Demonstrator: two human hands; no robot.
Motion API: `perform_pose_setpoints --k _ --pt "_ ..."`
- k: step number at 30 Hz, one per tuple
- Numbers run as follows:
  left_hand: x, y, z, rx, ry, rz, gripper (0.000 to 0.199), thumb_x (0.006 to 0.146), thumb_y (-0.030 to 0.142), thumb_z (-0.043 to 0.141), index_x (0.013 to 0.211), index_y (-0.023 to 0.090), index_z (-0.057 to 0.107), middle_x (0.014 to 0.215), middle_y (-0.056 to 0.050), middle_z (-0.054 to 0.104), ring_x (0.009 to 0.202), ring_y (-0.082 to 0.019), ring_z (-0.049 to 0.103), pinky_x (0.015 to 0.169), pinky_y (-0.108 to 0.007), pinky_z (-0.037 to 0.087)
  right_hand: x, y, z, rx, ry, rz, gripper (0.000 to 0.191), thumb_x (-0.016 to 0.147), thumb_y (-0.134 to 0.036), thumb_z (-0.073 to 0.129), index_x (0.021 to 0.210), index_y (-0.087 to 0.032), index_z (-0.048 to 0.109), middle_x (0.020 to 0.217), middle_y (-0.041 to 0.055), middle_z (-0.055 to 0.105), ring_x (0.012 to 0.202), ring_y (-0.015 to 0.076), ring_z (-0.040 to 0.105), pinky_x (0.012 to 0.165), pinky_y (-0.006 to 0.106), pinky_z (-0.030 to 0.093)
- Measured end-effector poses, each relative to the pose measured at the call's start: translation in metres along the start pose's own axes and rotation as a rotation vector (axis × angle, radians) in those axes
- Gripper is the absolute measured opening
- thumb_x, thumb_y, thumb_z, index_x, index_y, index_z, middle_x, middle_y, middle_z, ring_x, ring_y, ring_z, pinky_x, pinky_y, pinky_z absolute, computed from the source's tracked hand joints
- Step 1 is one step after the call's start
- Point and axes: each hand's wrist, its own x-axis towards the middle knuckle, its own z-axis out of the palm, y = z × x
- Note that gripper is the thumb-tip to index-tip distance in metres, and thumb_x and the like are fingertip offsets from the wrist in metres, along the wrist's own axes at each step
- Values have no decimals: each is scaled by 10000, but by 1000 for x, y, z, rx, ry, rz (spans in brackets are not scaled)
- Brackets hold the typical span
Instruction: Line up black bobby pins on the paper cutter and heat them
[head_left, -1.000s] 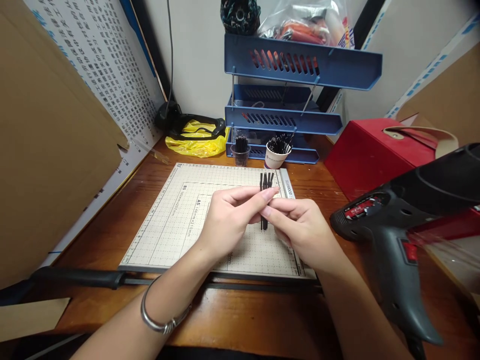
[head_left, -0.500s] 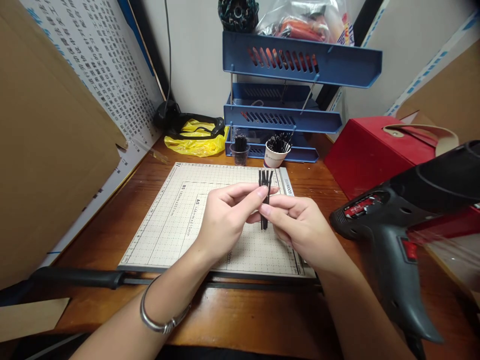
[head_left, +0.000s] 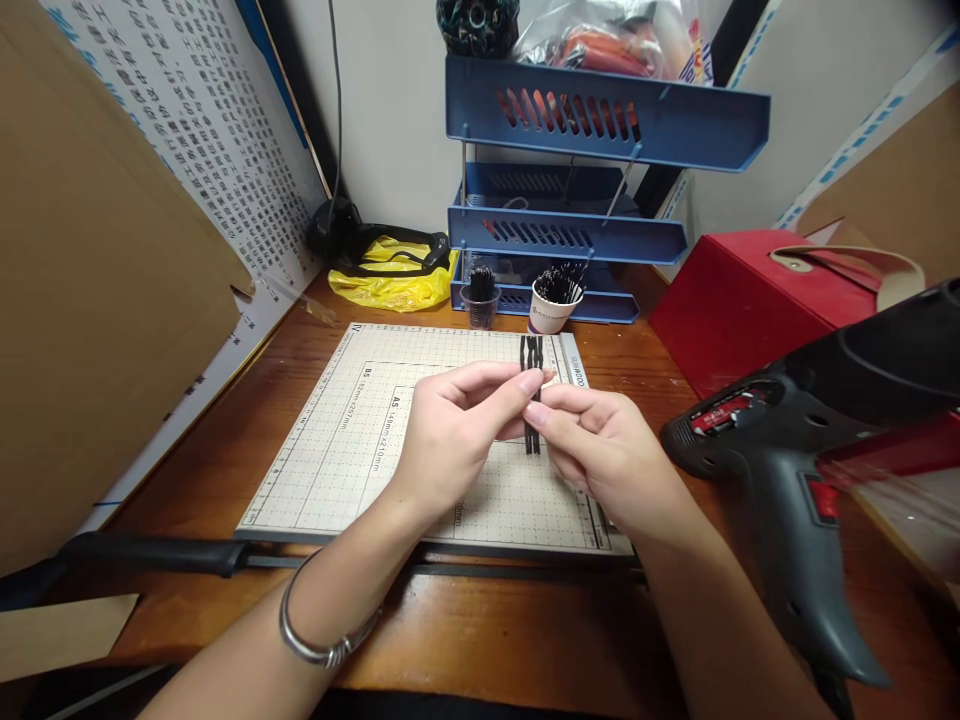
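Between my two hands is a small bundle of thin black sticks (head_left: 532, 352), held upright above the cutting board. I cannot make out exactly what the sticks are. My left hand (head_left: 469, 425) pinches the bundle around its middle with thumb and fingers. Just below, my right hand (head_left: 600, 440) pinches the same bundle from the other side. The fingertips hide its centre; both ends stick out. Under the hands lies the gridded board of a paper trimmer (head_left: 315, 450), its black handle (head_left: 165, 554) along the near left edge.
Behind the board stand a clear cup (head_left: 481, 305) and a paper cup (head_left: 552, 316), both with black sticks. A blue tiered tray (head_left: 600, 110) rises at the back. On the right are a heat gun (head_left: 795, 460) and a red box (head_left: 750, 285). A yellow bag (head_left: 394, 280) lies back left.
The sticks' upper ends were fanned and now stand more evenly side by side. Both hands stay in nearly the same place, still pinching the bundle.
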Motion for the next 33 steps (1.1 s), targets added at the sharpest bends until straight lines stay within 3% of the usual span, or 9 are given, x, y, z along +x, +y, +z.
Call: perform_pose_setpoints --k 5,10,16,21,23,25,28,33 --pt "0 -1 -1 -51 14 3 214 766 358 912 878 204 816 885 -28 815 766 -128 733 626 -168 581 0 0 -2 0 9 2 250 799 -440 865 767 -203 792 414 -94 361 374 35 215 390 220 217" --pt "1 -3 -2 -83 16 68 215 770 352 909 864 198 793 845 -23 795 733 -130 718 658 -208 601 1 3 -3 22 23 19 237 768 -395 895 822 -186 796 418 -105 381 378 29 231 406 205 260" --pt "4 -4 -6 -31 -5 110 229 844 409 843 883 191 787 914 -42 786 857 -165 728 729 -236 606 -1 1 -1 -5 48 14 232 816 -390 852 768 -175 778 585 -14 668 385 18 266 455 217 342" --pt "6 -3 -11 38 7 128 275 897 477 780 860 204 787 907 -36 777 854 -161 710 702 -225 582 -1 -2 -2 -68 17 31 271 799 -437 865 743 -178 805 394 -98 393 377 20 215 478 202 365" --pt "7 -2 -11 41 10 123 260 907 457 773 839 206 780 889 -27 772 837 -148 699 691 -209 566 -2 -2 -2 -78 14 30 284 789 -446 872 722 -180 801 386 -97 385 379 21 223 478 198 366" --pt "8 -1 -11 35 4 114 249 921 428 758 817 202 769 873 -24 769 823 -139 691 682 -198 552 -2 -2 -2 -81 10 29 278 799 -435 867 718 -179 798 416 -71 488 378 15 231 468 197 356" --pt "9 0 -11 6 -11 96 246 938 394 730 799 194 758 854 -29 764 804 -140 686 662 -199 542 -3 -1 -2 -58 8 27 225 818 -393 857 749 -187 796 613 0 726 377 1 263 446 196 326" --pt "10 0 -10 -51 -26 60 229 925 359 720 789 178 756 845 -41 755 793 -147 679 659 -212 549 -3 1 -3 -24 -6 17 144 861 -337 816 798 -208 810 721 20 793 384 5 304 410 201 262"
